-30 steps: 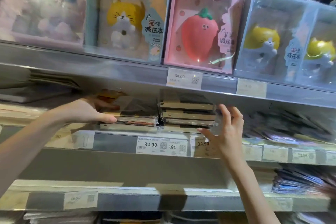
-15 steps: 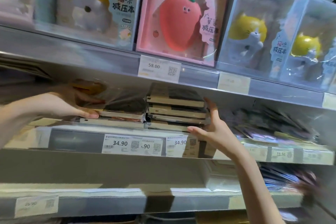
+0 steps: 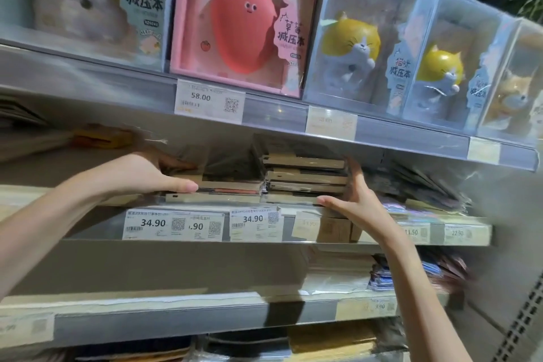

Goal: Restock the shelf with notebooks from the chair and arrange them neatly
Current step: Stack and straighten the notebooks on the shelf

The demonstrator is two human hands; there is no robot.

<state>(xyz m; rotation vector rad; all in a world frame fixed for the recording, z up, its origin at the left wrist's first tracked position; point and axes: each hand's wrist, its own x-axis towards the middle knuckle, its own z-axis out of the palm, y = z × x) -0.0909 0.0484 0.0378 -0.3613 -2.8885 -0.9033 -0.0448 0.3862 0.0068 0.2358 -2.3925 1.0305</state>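
Observation:
Two stacks of wrapped brown notebooks lie side by side on the middle shelf (image 3: 94,225). The left stack (image 3: 232,189) is lower, the right stack (image 3: 305,175) taller. My left hand (image 3: 147,175) rests against the left end of the low stack, its thumb straight along the front edge and its fingers reaching back into the shelf. On the other side, my right hand (image 3: 354,200) presses the right side of the tall stack with straight upright fingers, the thumb lying under its front bottom edge. The chair is out of view.
Boxed squishy notebooks stand on the shelf above: a pink strawberry box (image 3: 241,23) and several cat boxes (image 3: 355,47). Price tags (image 3: 173,225) line the shelf rail. Loose wrapped packs (image 3: 423,185) lie right of the stacks. More stock fills the lower shelves (image 3: 382,273).
My right hand has moved from the shelf front in against the right side of the tall stack. My left hand has stayed at the low stack. The view has drawn closer.

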